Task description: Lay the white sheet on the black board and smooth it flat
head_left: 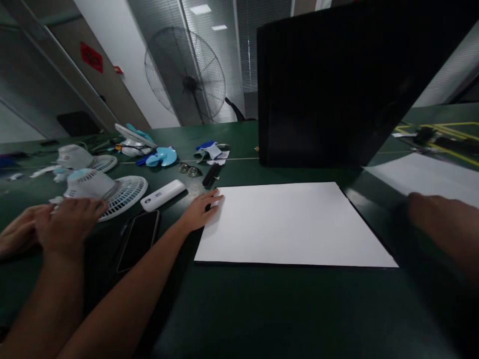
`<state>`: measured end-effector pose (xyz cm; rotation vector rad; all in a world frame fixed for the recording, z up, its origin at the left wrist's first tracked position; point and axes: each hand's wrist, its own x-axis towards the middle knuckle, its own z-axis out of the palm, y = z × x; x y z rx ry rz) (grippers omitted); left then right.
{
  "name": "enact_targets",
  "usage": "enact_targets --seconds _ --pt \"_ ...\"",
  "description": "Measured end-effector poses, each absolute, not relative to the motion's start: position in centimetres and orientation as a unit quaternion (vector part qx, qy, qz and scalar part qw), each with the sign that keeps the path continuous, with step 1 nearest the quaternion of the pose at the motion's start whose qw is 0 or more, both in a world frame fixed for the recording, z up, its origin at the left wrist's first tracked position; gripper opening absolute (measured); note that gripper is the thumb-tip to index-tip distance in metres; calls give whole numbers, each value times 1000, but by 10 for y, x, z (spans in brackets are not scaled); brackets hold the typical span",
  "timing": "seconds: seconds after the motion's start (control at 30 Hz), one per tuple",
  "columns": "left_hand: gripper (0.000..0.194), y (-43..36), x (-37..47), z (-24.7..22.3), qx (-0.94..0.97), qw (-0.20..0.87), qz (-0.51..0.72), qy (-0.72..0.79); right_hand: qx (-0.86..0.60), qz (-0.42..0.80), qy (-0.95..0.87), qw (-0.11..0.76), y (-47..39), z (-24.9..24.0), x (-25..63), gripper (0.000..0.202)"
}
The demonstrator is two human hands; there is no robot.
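Note:
A white rectangular panel (292,224) with a thin dark edge lies flat on the green table. My left hand (202,209) rests on its left edge, fingers stretched out and apart. Off to the right, my right hand (441,219) is smeared by motion, its fingers hard to make out. It overlaps the near edge of a white sheet (434,174); whether it grips the sheet is unclear.
At the left, another person's hands (69,219) are at white fan parts (125,192). Near my left forearm lie a phone (140,237) and a white power bank (163,195). Glasses (190,170) lie farther back. A large black screen (322,94) stands behind the panel.

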<state>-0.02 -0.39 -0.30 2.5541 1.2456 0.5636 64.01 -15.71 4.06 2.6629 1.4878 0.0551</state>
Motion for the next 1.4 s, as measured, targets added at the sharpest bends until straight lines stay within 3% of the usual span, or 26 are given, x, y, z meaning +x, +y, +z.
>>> enact_targets --seconds 0.13,0.4,0.6,0.8,0.93,1.0,1.1,1.27,1.33,1.4 --pt "50 -7 1 1 874 118 189 432 844 -5 528 90 -167 57 583 29" --pt "51 -11 4 5 876 119 183 430 653 38 754 67 -178 29 477 58" --pt "72 -10 1 0 861 153 211 438 443 29 894 -68 -193 8 425 53" --pt "88 -8 -1 -3 859 156 209 442 379 -75 921 -46 -204 29 402 79" --pt "96 -10 0 -2 858 138 195 455 323 -125 936 -54 -204 31 403 83" --pt "87 -10 -1 -2 861 144 196 446 354 -114 925 -80 -194 29 420 76" --pt "69 -7 -3 -4 870 150 191 430 515 -3 849 -122 -165 25 481 62" --pt "50 -2 -3 -6 873 143 188 427 728 104 664 -134 -138 14 652 95" --pt "50 -1 -3 -6 874 144 189 424 814 96 563 -106 -145 6 710 108" --pt "52 -1 -2 -6 874 145 191 423 872 56 477 -94 -153 -1 745 108"
